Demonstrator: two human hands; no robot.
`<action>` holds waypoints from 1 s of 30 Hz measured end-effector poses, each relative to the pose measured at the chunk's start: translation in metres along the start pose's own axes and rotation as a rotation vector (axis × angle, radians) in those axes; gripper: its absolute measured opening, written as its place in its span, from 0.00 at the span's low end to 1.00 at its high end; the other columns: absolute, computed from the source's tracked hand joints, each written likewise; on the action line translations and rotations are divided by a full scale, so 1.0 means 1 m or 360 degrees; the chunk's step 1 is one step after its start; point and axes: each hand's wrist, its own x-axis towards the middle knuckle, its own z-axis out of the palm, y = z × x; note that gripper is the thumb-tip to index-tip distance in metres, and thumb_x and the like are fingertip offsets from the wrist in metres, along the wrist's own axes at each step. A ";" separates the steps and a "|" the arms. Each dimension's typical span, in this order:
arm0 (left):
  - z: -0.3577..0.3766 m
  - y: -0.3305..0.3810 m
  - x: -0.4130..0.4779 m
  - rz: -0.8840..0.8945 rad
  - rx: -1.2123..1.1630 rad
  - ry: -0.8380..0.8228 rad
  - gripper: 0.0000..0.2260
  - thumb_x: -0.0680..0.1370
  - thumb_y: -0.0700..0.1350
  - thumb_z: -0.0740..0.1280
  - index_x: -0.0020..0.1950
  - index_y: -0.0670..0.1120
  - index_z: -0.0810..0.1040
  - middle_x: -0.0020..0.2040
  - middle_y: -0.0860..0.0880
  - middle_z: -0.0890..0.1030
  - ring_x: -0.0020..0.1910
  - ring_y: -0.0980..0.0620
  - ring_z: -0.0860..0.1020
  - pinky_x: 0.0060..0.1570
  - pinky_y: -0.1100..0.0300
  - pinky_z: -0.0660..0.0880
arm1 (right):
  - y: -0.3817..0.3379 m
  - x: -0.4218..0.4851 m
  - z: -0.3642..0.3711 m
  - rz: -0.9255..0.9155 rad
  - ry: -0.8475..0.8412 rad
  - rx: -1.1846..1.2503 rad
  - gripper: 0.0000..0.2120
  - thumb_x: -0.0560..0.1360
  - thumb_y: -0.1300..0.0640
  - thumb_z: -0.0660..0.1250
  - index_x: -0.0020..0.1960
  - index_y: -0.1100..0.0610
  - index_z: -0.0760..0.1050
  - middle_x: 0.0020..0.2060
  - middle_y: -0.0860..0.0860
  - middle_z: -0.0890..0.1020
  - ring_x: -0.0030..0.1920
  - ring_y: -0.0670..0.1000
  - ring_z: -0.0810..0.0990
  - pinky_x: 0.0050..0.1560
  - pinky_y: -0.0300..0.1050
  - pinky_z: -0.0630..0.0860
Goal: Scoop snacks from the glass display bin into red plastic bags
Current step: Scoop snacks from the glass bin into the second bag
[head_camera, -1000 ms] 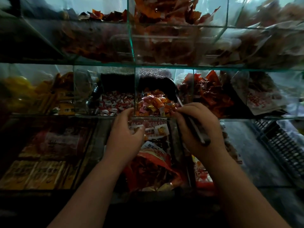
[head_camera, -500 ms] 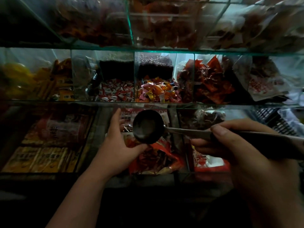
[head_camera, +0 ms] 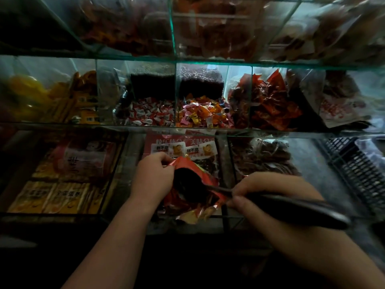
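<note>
My left hand (head_camera: 153, 179) pinches the rim of a red plastic bag (head_camera: 199, 175) and holds its mouth open over the lower glass bin. My right hand (head_camera: 268, 195) grips the long dark handle of a metal scoop (head_camera: 187, 187). The scoop's bowl is tipped into the bag's mouth. What lies in the bowl is too dark to tell. Behind the glass on the middle shelf sits the bin of mixed orange and pink wrapped snacks (head_camera: 203, 114).
Glass dividers (head_camera: 176, 94) split the shelves into bins: red-white candies (head_camera: 151, 114), yellow packs (head_camera: 68, 101), red packets (head_camera: 268, 103). The lower row holds boxed goods (head_camera: 56, 197) and brown snacks (head_camera: 262, 157). A black crate (head_camera: 358, 172) stands at right.
The scoop came out of the middle-shelf bin, swung toward me and dipped into the red bag. My left hand shifted from the shelf edge to the bag's rim.
</note>
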 end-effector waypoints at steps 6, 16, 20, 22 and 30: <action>0.001 0.009 0.011 0.0128 0.0134 0.0113 0.12 0.80 0.56 0.68 0.39 0.53 0.81 0.33 0.58 0.79 0.33 0.62 0.76 0.31 0.63 0.71 | 0.033 0.006 0.021 -0.0107 -0.0298 -0.0173 0.12 0.76 0.44 0.69 0.51 0.26 0.73 0.53 0.27 0.78 0.54 0.28 0.77 0.56 0.22 0.70; 0.005 -0.005 -0.036 -0.0083 0.0516 -0.0276 0.22 0.71 0.55 0.67 0.63 0.59 0.65 0.49 0.58 0.75 0.46 0.54 0.76 0.42 0.53 0.75 | 0.059 0.032 0.042 0.0172 -0.0154 -0.0041 0.07 0.76 0.57 0.71 0.53 0.48 0.83 0.50 0.40 0.82 0.52 0.42 0.81 0.55 0.45 0.80; -0.001 -0.005 -0.033 -0.0059 0.0214 -0.0003 0.09 0.81 0.49 0.66 0.41 0.53 0.73 0.33 0.54 0.78 0.33 0.57 0.77 0.28 0.58 0.69 | 0.055 0.034 0.044 0.0296 -0.0368 -0.0215 0.06 0.76 0.53 0.71 0.51 0.44 0.82 0.48 0.40 0.82 0.49 0.41 0.80 0.52 0.45 0.81; -0.001 -0.001 -0.038 -0.0116 -0.0193 0.0014 0.13 0.83 0.48 0.66 0.38 0.52 0.74 0.31 0.53 0.80 0.28 0.56 0.79 0.23 0.63 0.70 | 0.053 0.031 0.046 0.0383 -0.0490 -0.0314 0.07 0.75 0.53 0.71 0.51 0.43 0.82 0.48 0.40 0.82 0.49 0.43 0.80 0.51 0.47 0.81; -0.010 -0.012 -0.027 -0.0032 0.0347 0.0094 0.09 0.76 0.44 0.69 0.37 0.51 0.72 0.40 0.52 0.76 0.36 0.53 0.74 0.33 0.54 0.70 | 0.054 0.009 0.076 0.0489 -0.0031 -0.0284 0.04 0.72 0.55 0.73 0.44 0.46 0.81 0.40 0.42 0.83 0.43 0.45 0.82 0.43 0.44 0.79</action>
